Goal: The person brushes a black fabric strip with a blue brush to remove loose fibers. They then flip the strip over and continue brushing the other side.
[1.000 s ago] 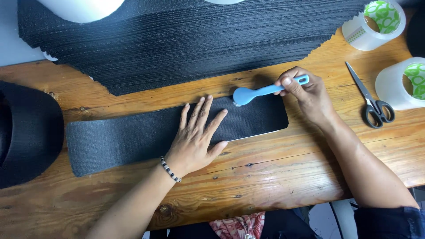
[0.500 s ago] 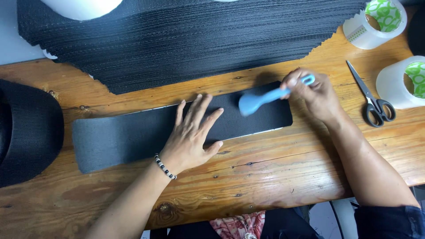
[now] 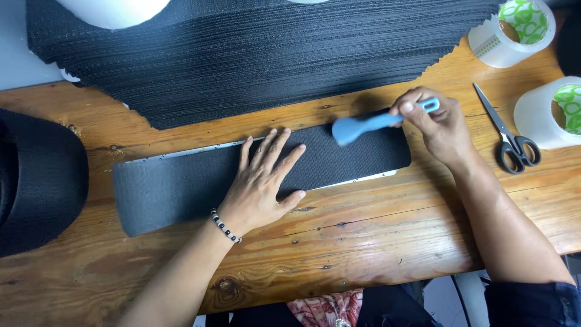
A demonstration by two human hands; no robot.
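My left hand [image 3: 261, 186] lies flat on the soft, floppy strip [image 3: 181, 188] mid-frame while my right hand [image 3: 437, 124] pinches the light scraper [image 3: 363, 126].

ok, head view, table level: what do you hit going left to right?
black cap → dark strip → left hand pressed flat on it → blue tool → right hand holding the tool → scissors → tape roll
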